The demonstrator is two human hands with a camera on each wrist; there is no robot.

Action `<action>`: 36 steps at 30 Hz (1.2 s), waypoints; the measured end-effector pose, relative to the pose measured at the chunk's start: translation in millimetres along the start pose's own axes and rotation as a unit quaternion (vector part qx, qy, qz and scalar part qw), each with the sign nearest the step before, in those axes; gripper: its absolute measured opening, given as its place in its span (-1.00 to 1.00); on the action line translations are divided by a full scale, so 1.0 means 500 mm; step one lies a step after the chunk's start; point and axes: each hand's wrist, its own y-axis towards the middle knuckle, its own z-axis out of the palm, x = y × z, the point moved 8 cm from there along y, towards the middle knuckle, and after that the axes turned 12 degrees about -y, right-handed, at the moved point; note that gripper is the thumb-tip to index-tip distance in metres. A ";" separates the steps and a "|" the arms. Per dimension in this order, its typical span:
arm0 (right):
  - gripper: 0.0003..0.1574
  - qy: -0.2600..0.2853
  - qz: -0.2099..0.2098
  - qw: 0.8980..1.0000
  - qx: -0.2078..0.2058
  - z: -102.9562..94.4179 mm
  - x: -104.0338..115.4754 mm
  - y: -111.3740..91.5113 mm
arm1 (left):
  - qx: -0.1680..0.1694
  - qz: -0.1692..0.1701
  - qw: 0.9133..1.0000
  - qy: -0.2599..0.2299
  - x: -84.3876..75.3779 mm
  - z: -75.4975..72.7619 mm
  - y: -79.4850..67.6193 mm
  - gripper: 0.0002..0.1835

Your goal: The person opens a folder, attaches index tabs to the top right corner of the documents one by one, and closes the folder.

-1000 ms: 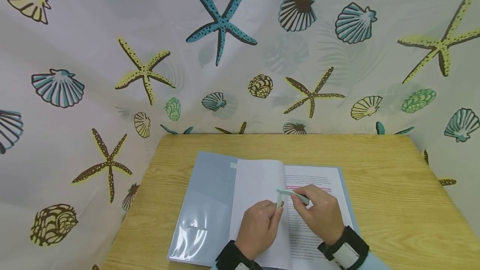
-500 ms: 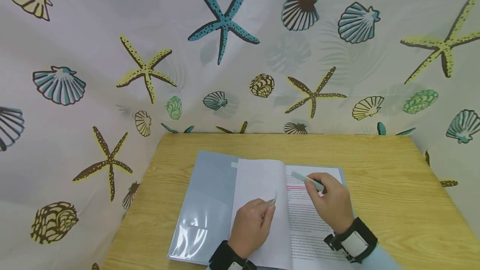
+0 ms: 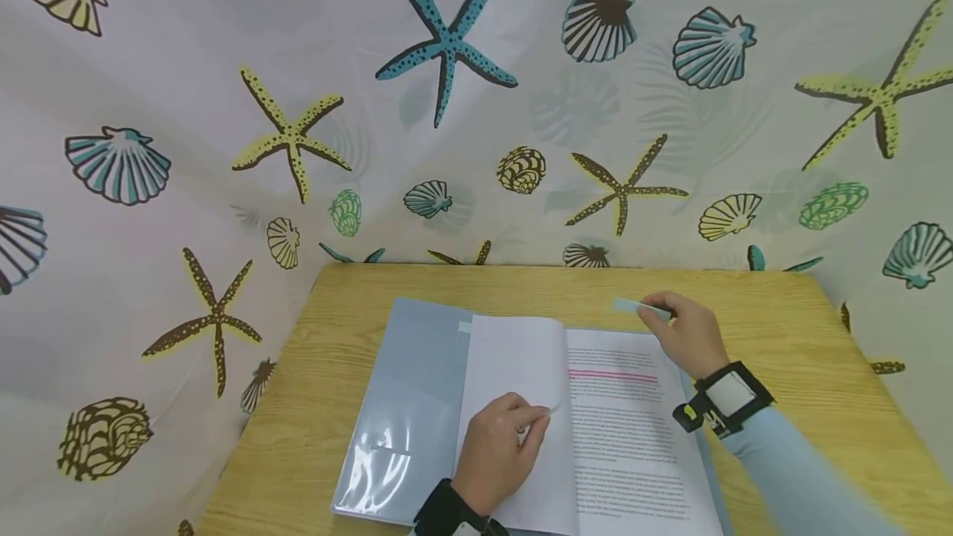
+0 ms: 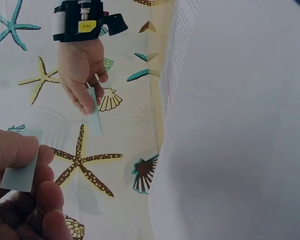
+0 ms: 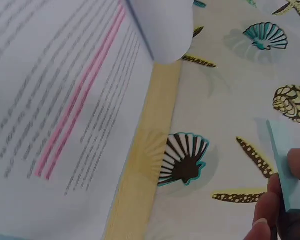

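Note:
My left hand (image 3: 495,449), over the white left-hand page (image 3: 514,362) of an open folder (image 3: 424,387), pinches one pale green sticky note (image 4: 21,179) between thumb and fingers. Up at the far right corner of the folder, my right hand (image 3: 692,333) holds a narrow pad of pale green sticky notes (image 5: 282,162) between thumb and fingers. The pad's free end points left, above the table. On the right, a printed page (image 3: 625,453) carries pink highlighted lines (image 3: 614,375) near its top.
A pale green tab (image 3: 465,327) sits at the top of the folder's clear-covered left side. The folder lies on a wooden table (image 3: 789,404). Behind and beside the table hangs a white cloth (image 3: 462,213) printed with starfish and shells.
The single sticky note has come off the pad. My right hand has carried the pad up and right, away from the left hand, which has dropped slightly lower over the page.

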 end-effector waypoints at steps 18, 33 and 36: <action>-0.61 0.024 0.104 0.975 0.197 0.174 -0.108 0.122 | -0.037 0.040 0.999 0.002 -0.008 0.009 0.017 -0.92; -0.68 -0.022 0.085 0.972 0.218 0.227 -0.125 0.149 | -0.034 0.010 0.999 -0.008 -0.001 0.034 0.034 -0.92; -0.68 -0.046 0.096 0.972 0.210 0.231 -0.139 0.153 | -0.034 0.008 0.999 -0.011 0.001 0.033 0.032 -0.94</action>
